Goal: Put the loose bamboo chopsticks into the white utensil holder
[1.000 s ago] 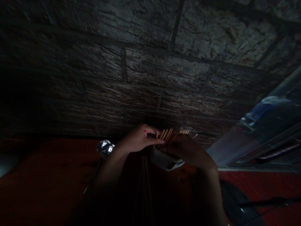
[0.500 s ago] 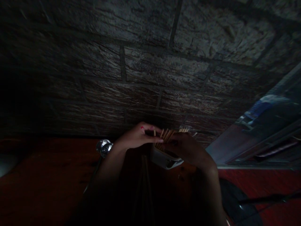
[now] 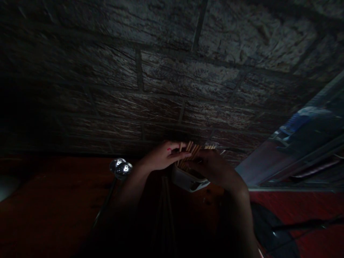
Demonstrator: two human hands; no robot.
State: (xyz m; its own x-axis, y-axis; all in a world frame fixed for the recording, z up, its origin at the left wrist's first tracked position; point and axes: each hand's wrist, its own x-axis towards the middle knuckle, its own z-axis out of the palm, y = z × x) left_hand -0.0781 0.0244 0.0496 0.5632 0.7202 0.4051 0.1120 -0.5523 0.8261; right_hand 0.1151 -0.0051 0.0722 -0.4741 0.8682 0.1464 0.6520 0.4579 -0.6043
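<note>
A bundle of wooden chopsticks (image 3: 191,150) leans in a pale rectangular container (image 3: 185,180) by the wall. My left hand (image 3: 164,156) is closed around the left part of the bundle, thumb in front and fingers behind. From the right, my right hand (image 3: 208,165) closes on the same chopsticks just above the rim; deep shadow covers some of its fingertips. Behind it show the pale ends of more thin sticks (image 3: 209,147) in a clear wrapper. A few long thin sticks (image 3: 165,200) lie on the dark table below the container.
Two shiny perforated ladles (image 3: 120,167) are beside my left forearm on the reddish wooden table (image 3: 59,200). A rough stone-block wall (image 3: 161,71) rises directly behind. To the right are a glass-like panel (image 3: 290,154), a red floor (image 3: 317,208) and a dark round base (image 3: 276,229).
My left hand has moved slightly right, closer to my right hand, and the chopstick tops have shifted with it. My right hand stays nearly in place.
</note>
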